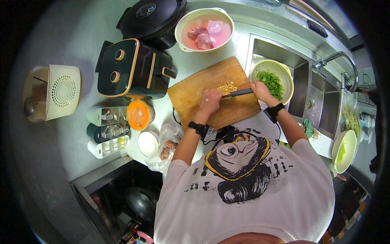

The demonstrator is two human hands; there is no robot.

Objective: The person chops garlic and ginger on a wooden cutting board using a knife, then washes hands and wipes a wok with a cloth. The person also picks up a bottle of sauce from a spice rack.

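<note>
A kitchen knife (241, 92) with a dark handle lies crosswise above the wooden cutting board (195, 88). My right hand (260, 90) grips the end of its handle, at the board's right edge. At the blade is my left hand (210, 101), fingers curled over it and hiding most of the metal; whether they grip it cannot be told. Just beyond the knife sits a small heap of chopped pale yellow bits (228, 87), perhaps garlic or ginger. Close to my right hand, a light green colander (288, 73) holds chopped leafy greens (270, 84).
A basin (179, 33) of pinkish water with meat stands behind the board. Left are an air fryer (131, 68), an orange-lidded tub (139, 115), a white bowl (147, 144) and a plastic bag (167, 137). Right lies a steel sink (300, 88) with a faucet (338, 56).
</note>
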